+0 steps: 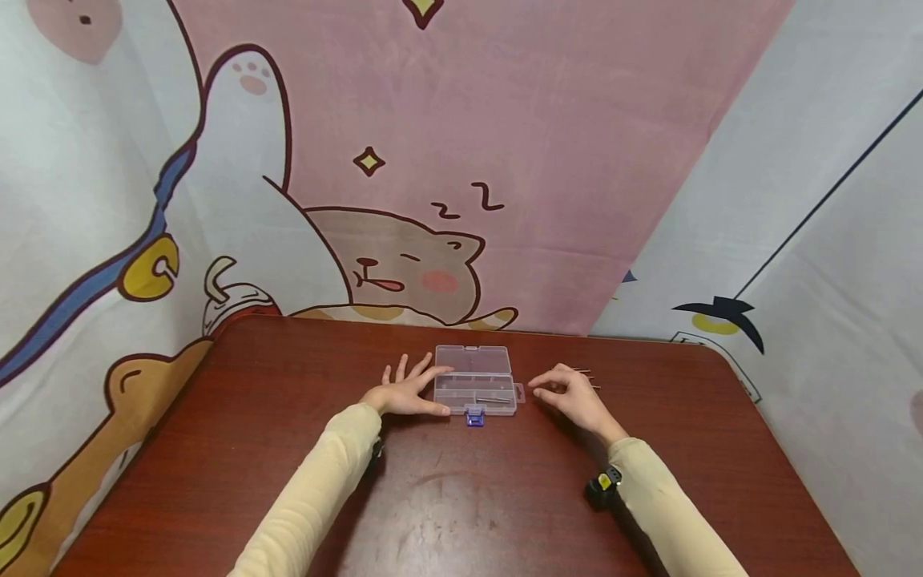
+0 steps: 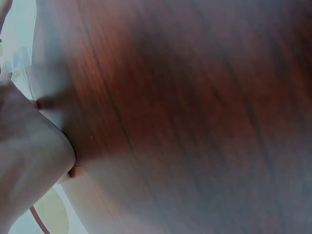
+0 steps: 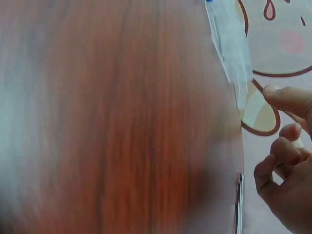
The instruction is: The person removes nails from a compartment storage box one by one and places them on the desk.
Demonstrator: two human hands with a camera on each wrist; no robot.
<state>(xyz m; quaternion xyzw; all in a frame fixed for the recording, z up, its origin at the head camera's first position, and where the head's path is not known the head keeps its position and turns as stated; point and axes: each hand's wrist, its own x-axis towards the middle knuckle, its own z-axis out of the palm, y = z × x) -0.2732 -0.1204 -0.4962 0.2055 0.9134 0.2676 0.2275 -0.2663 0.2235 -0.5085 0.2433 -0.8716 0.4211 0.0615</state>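
A clear plastic compartment box [image 1: 472, 383] stands with its lid raised at the back of the table. Inside its front right compartment lie thin metal rods [image 1: 493, 400]. My left hand [image 1: 405, 394] rests at the box's left side, fingers spread, thumb by the front corner and index finger over the edge. To the right of the box is my right hand [image 1: 573, 397], its fingers loosely bent, with nothing visible between them. Just beyond that hand, several thin rods [image 1: 582, 370] lie on the table. In the right wrist view, the hand [image 3: 290, 165] is apart from the box [image 3: 231, 44].
A blue latch [image 1: 474, 419] sticks out at the box's front, and a clear hanging tab [image 1: 519, 393] at its right. The brown wooden table [image 1: 447, 513] ends at a cartoon-printed cloth [image 1: 548, 160] behind and at both sides.
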